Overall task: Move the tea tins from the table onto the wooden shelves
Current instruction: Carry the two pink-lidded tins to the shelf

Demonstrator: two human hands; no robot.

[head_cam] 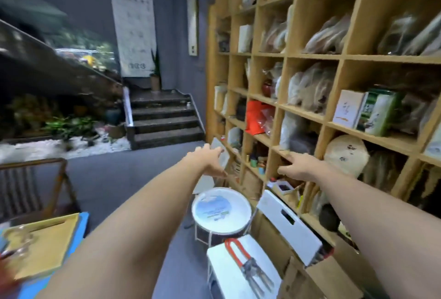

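Note:
Both my arms stretch forward toward the wooden shelves [310,56] on the right. My left hand [207,158] is open with fingers spread, in front of the shelf's left end, and holds nothing. My right hand [298,167] is open too, its fingers pointing into a low compartment of the shelves, empty. A green tea tin [379,112] and a white box [347,109] stand in a compartment up to the right. At the lower left, a yellow box [40,243] lies on the blue table [78,234]. The picture is blurred by motion.
A round white-topped stool [222,210] stands below my hands. A white stool with red-handled tongs [241,265] and a cardboard box with a white flap [288,224] sit by the shelf base. A wooden chair [35,191] is at the left; stairs [164,119] rise ahead.

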